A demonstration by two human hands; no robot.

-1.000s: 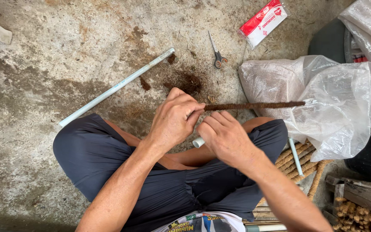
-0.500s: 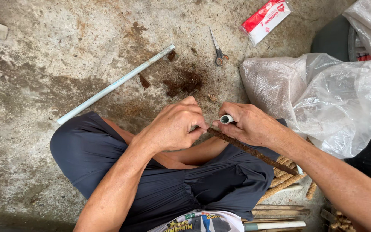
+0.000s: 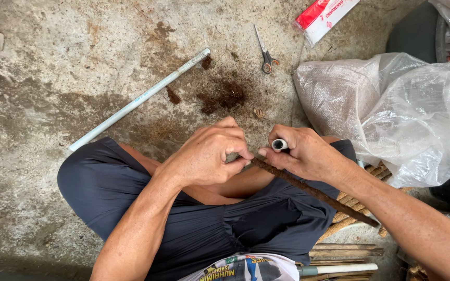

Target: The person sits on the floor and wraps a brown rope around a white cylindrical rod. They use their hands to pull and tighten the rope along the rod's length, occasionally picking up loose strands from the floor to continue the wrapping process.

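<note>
Seated cross-legged on stained concrete floor (image 3: 53, 78), dark shorts (image 3: 199, 224), two bare hands over lap. Left hand (image 3: 207, 156) curled, thumb and fingertips pinched narrow at the upper end of one brown fibre-wrapped stick (image 3: 313, 191); stick slants down-right across the lap. Right hand (image 3: 303, 153) closed around the same stick just beside the left fingertips, also gripping one short white tube (image 3: 279, 144), open end facing up. Hands nearly touching at the stick end.

Counted around:
- One long white pipe (image 3: 139, 99) lying diagonal on floor, well apart from hands, above left knee.
- One pair of scissors (image 3: 265, 54) on floor, near top centre.
- One red-and-white packet (image 3: 324, 15) at top edge.
- One large translucent plastic bag (image 3: 391, 109) to the right, near right forearm.
- One patch of brown fibre crumbs (image 3: 225, 96) on floor between pipe end and hands.
- Bundle of finished wrapped sticks (image 3: 350, 218) under right forearm, number cannot be told.
- One more white pipe (image 3: 339, 269) at bottom edge, partly hidden.
</note>
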